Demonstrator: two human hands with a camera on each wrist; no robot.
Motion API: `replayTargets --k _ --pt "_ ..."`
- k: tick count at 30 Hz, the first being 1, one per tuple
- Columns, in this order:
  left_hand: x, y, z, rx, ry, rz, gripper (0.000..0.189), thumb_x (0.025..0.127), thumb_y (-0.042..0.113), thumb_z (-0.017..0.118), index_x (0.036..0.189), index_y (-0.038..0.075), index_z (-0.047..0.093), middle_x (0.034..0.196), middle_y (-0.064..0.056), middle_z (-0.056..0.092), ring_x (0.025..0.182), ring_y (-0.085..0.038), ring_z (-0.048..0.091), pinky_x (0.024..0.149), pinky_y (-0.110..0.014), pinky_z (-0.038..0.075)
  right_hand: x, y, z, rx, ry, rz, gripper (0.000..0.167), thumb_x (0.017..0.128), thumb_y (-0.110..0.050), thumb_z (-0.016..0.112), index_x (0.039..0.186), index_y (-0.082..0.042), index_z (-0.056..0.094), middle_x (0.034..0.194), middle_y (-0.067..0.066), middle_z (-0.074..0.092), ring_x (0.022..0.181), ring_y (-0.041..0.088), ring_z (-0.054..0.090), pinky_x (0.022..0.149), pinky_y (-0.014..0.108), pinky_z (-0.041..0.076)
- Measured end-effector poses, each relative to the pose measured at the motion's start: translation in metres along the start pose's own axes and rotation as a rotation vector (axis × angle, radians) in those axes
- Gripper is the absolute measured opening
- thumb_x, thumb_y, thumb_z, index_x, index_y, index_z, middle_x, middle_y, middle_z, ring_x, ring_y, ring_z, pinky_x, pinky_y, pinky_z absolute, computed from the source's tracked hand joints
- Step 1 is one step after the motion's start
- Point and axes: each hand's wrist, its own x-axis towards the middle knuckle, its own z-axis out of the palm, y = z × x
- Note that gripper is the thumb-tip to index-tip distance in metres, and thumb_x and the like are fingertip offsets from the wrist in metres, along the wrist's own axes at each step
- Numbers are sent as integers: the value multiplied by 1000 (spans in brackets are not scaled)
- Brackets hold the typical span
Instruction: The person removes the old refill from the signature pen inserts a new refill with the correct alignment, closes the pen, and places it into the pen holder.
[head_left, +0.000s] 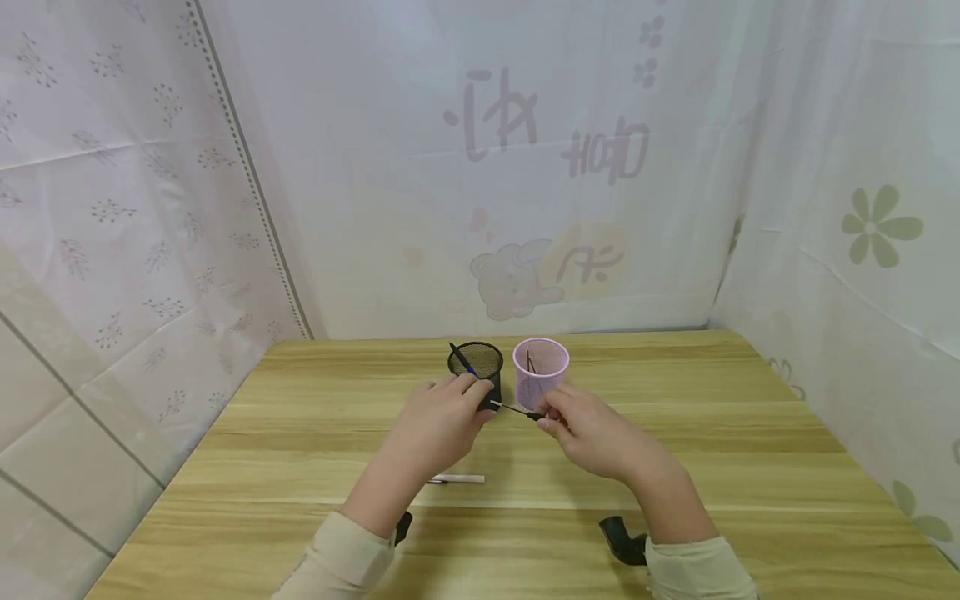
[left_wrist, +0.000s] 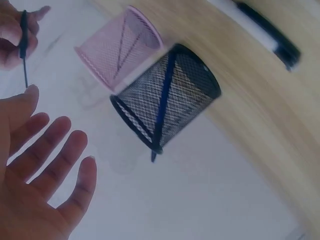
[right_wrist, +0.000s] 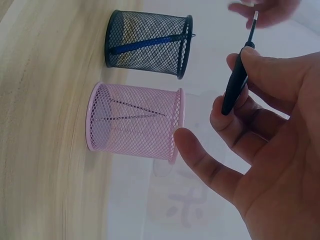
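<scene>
My right hand (head_left: 596, 429) pinches the black handle of a small screwdriver (right_wrist: 235, 85), thumb against curled fingers, its thin shaft pointing left. The left hand (left_wrist: 45, 175) has its fingers spread and loosely bent. Its thumb tip lies close to the shaft's end; whether they touch I cannot tell. A black mesh pen holder (right_wrist: 147, 60) stands beyond the left hand, with a blue-and-black pen (left_wrist: 164, 100) leaning inside. Right beside it stands a pink mesh pen holder (right_wrist: 135, 135), in which two thin dark sticks show through the mesh.
A white pen-like item (head_left: 461, 478) lies on the wooden table (head_left: 315, 433), partly behind the left forearm, with something dark beside it. Black curved pieces (head_left: 624, 542) sit by both wrists. A patterned white curtain (head_left: 375, 208) hangs behind the table's back edge.
</scene>
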Motion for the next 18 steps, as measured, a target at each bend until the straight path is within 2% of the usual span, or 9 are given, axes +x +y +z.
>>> replayTargets --k 4,8,18 --pt "3 7 -1 33 6 33 26 104 36 71 122 17 73 113 4 75 105 -18 74 83 -39 61 1 -1 1 -21 -10 6 7 108 -16 62 107 -10 64 97 -3 58 86 10 53 75 28 49" --pt "3 11 2 43 -19 39 20 105 36 68 116 21 75 109 7 75 98 -15 73 80 -37 59 0 -2 1 -33 -13 6 7 108 -18 62 107 -11 64 98 -3 58 87 10 53 75 29 49" --pt "4 16 6 68 -5 48 12 105 33 68 100 25 75 92 12 76 85 -14 70 71 -33 53 0 -4 1 -52 -12 -1 4 107 -14 63 108 -13 67 99 -4 60 88 9 54 76 31 51"
